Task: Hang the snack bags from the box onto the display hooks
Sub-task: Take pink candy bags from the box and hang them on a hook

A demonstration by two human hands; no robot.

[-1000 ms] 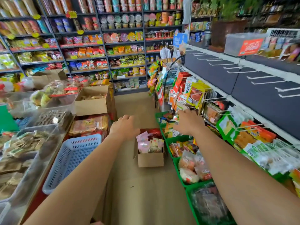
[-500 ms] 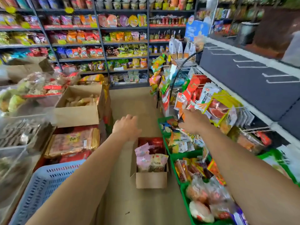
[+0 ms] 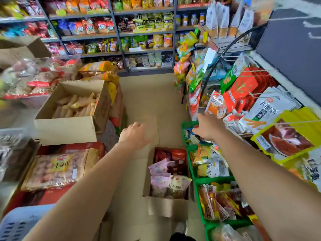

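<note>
A small cardboard box (image 3: 166,206) stands on the aisle floor, holding pink, white and red snack bags (image 3: 169,178). My left hand (image 3: 134,134) hovers above and left of the box, fingers loosely curled, holding nothing. My right hand (image 3: 208,126) stretches toward the display rack on the right, just below an orange-and-white hanging bag (image 3: 216,105); its fingers are hidden behind the hand. Display hooks (image 3: 265,95) carry red, white and yellow bags.
Green baskets (image 3: 197,184) of packets line the floor along the rack on the right. On the left a large open carton (image 3: 69,129) of snacks sits on stacked goods, with a blue plastic basket (image 3: 19,223) at the bottom left. Stocked shelves (image 3: 121,33) close the aisle's far end.
The view has tilted down and moved closer to the box. Both hands stay stretched forward; the right hand has dropped slightly from the hanging bags.
</note>
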